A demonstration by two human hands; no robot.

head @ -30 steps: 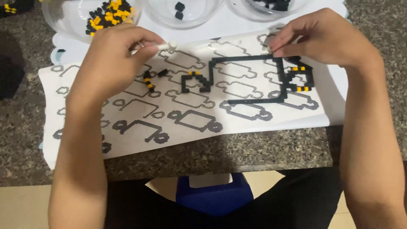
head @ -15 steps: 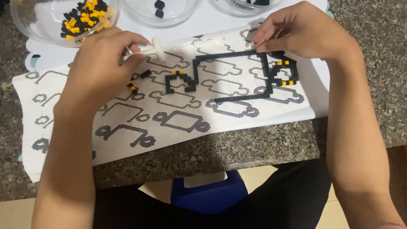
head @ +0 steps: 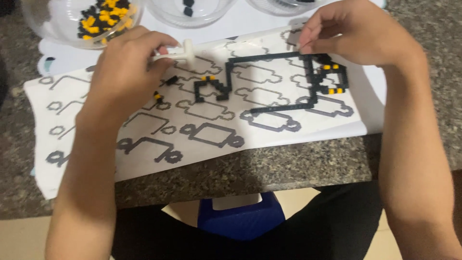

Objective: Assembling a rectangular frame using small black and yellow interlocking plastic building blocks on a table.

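- The left hand (head: 126, 67) was curled, its fingers pinched around a small white plastic tool with a round flat end (head: 177, 52), which stuck out toward the right hand.
- The right hand (head: 358, 32) was bent at the knuckles, fingertips pressed together at the upper right corner of the black bead line; what they pinched was too small to tell.
- Between the two hands ran the line of small black beads with a few yellow ones (head: 269, 72), laid flat over a white paper sheet printed with grey outline shapes (head: 211, 135).
- Just under the left hand lay a few loose black and yellow beads (head: 158, 95).
- Beyond the left hand's knuckles stood a clear plastic bowl of black and yellow beads (head: 65, 31); a second clear bowl (head: 192, 9) stood beyond the gap between the hands.
- Everything rested on a speckled grey stone counter (head: 269, 168).
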